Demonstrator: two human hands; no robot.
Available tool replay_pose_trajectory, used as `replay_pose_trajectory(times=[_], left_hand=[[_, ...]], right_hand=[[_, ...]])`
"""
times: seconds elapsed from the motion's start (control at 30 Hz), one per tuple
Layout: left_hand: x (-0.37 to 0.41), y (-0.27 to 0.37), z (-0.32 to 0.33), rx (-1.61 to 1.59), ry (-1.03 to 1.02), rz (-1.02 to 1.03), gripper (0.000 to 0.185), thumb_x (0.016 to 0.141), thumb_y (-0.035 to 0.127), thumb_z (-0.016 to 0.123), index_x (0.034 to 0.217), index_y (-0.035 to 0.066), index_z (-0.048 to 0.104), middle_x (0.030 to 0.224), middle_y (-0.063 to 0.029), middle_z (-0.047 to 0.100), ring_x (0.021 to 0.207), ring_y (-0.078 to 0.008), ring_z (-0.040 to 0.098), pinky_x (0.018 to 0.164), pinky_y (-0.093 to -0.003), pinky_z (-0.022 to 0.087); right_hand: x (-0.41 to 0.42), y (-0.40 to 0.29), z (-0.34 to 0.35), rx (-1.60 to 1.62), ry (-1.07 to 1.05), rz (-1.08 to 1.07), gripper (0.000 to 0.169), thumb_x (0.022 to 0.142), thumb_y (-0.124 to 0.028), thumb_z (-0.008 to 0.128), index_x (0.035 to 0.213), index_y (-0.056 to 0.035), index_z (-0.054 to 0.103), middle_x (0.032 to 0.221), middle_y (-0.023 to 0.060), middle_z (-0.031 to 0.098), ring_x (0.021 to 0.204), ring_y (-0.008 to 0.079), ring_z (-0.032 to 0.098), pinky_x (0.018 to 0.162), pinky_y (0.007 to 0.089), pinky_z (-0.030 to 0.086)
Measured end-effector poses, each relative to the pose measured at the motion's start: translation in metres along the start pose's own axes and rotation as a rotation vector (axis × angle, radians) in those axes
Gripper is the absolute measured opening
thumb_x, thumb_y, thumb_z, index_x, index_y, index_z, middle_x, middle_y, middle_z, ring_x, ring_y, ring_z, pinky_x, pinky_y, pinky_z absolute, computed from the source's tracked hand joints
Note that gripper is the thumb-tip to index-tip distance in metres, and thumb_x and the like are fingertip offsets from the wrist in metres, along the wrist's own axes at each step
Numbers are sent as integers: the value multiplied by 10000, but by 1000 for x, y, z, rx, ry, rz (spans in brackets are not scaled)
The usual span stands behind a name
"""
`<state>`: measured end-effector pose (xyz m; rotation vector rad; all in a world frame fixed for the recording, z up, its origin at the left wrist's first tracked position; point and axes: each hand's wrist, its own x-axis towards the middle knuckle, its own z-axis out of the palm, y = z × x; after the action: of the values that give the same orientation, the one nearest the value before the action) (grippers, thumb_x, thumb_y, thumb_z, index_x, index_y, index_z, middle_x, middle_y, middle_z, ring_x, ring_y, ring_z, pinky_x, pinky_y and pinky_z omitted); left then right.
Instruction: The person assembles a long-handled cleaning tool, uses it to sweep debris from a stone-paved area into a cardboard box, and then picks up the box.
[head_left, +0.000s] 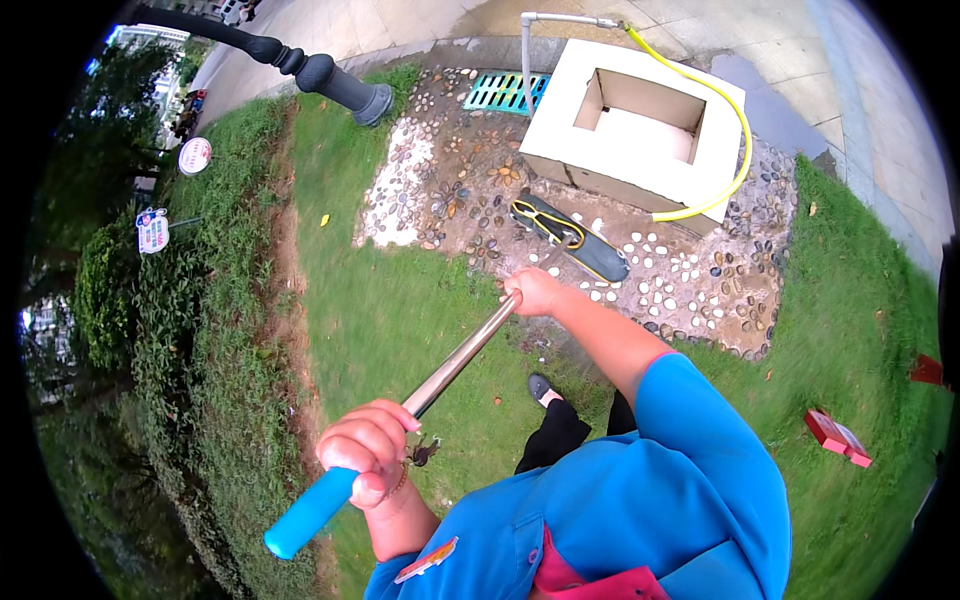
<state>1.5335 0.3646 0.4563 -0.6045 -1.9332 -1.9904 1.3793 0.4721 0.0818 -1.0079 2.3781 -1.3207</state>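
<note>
My left hand (367, 450), a beaded bracelet at its wrist, is wrapped around the upper pole just above its blue grip (311, 514). Further along the shiny metal pole (461, 360), my right hand (532, 291) grips it lower down. At the far end is a dark, flat mop head (581, 247) with yellow trim. It rests on pebble-set paving (484, 217), close in front of a white-topped, box-shaped outdoor basin (555, 120) with a rectangular opening.
A yellow hose (739, 112) runs from a pipe tap (619, 25) across the basin's right side. A green drain grate (499, 91) lies left of it. A dark lamp post (352, 97) stands on the grass. Small signs (195, 156) and shrubs line the left; a red block-like object (836, 437) lies right.
</note>
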Motion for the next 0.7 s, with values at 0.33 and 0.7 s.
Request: replay_pose_trajectory(times=[0.33,0.7], left_hand=[[1,-73,48,-513,-73,-259,287,826,188,647,646,116,435,562,-7,490,519,-183,495,665,-416,476],[-10,-33,-24,-367,-22,-244,234,810,155,591,637,110,440,547,-24,487,509,-188,496,692,-438,484]], right_hand=[[-218,28,-93,-226,191,523,231,769,-299,622,637,-109,617,656,129,626,699,353,622,698,460,483],[-166,16,-50,-205,11,438,140,722,-251,624,684,-122,662,700,162,645,688,354,639,652,435,517]])
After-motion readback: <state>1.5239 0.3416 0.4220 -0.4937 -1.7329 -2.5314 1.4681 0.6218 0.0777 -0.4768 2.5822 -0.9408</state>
